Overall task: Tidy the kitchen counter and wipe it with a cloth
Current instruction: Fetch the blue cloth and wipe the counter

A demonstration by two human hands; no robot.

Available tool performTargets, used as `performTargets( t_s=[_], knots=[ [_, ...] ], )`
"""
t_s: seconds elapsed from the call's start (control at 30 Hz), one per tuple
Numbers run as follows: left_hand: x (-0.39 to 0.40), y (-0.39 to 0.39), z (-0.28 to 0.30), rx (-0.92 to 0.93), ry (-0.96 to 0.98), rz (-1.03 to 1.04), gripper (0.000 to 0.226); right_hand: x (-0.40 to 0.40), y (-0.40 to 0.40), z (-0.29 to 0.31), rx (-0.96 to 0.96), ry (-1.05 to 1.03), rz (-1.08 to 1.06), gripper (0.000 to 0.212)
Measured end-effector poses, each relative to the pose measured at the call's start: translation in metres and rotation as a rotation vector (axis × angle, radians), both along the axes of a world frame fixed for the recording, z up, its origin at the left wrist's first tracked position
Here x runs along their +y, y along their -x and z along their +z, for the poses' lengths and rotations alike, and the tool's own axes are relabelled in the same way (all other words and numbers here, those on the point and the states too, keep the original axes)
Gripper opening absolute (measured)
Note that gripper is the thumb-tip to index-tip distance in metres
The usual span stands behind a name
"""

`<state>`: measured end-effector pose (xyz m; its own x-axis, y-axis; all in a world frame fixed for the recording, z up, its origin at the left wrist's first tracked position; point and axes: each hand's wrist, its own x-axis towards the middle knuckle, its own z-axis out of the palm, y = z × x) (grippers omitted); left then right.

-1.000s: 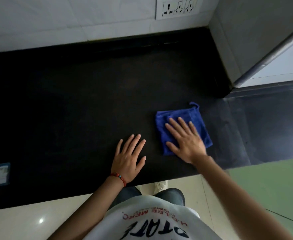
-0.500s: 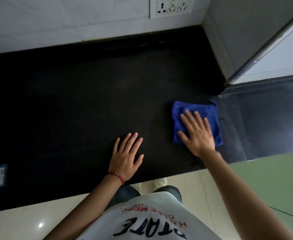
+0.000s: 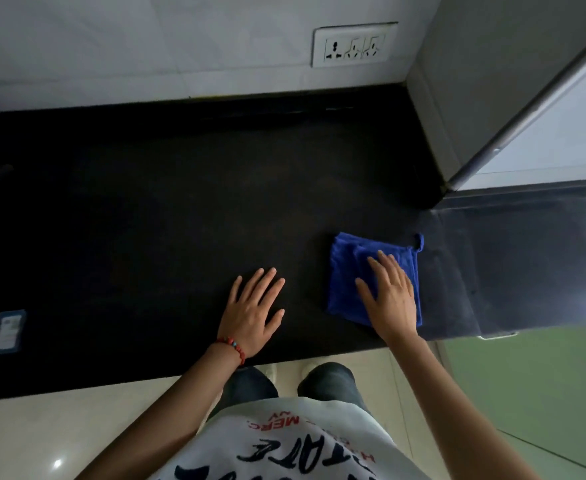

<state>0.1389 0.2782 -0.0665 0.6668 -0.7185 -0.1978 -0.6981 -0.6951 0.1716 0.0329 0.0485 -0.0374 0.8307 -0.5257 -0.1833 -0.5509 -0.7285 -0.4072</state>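
You are looking down at a dark, almost black stone kitchen counter [image 3: 146,209] that runs from the left edge across to a grey wall corner on the right, where it narrows into a glossier strip. Behind it rises a pale tiled wall carrying a white socket plate [image 3: 355,45] with three outlets, up beyond your right fingertips. At the far left edge, well apart from both hands, a small blue-bordered packet [image 3: 7,329] lies on the stone. Below the counter's near edge you see cream floor tiles and, to the right, a green panel.

Your right hand [image 3: 390,299] lies flat, palm down, fingers spread slightly and pointing away from you, pressing on the folded royal-blue microfibre cloth [image 3: 345,271]. The cloth lies directly under that palm and reaches out to the left of it and ahead of the fingertips; its small hanging loop sticks out just right of your fingertips, near the glossy strip.

Your left hand [image 3: 253,313], with a red beaded bracelet [image 3: 232,345] at the wrist, rests open and flat on the bare stone, fingers fanned, holding nothing, just left of the cloth but not touching it.
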Motion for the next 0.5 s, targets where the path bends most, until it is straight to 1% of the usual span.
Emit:
performTargets(
  t_s=[0.03,0.1,0.17,0.23,0.3,0.4,0.5],
  knots=[
    [0.0,0.001,0.001,-0.001,-0.001,0.003,0.054,-0.001,0.0,0.001,0.01,0.02,-0.071,0.061],
    [-0.001,0.003,0.002,-0.007,-0.007,0.031,0.053,-0.001,0.0,0.003,0.07,0.022,-0.143,0.068],
    [-0.001,0.009,0.002,-0.012,-0.006,0.099,0.053,-0.002,-0.001,0.005,0.046,-0.015,-0.208,0.069],
    [0.0,0.019,0.001,-0.003,0.011,0.184,0.053,-0.009,-0.003,0.008,0.002,-0.044,-0.322,0.066],
    [0.003,0.03,0.001,0.002,0.032,0.257,0.053,-0.018,-0.004,0.013,0.062,-0.039,-0.402,0.068],
    [0.009,0.046,0.001,0.028,0.053,0.355,0.053,-0.024,-0.005,0.018,0.162,-0.044,-0.353,0.065],
    [0.014,0.06,0.001,0.049,0.076,0.434,0.054,-0.02,-0.008,0.018,0.159,-0.129,-0.307,0.056]
  ],
)
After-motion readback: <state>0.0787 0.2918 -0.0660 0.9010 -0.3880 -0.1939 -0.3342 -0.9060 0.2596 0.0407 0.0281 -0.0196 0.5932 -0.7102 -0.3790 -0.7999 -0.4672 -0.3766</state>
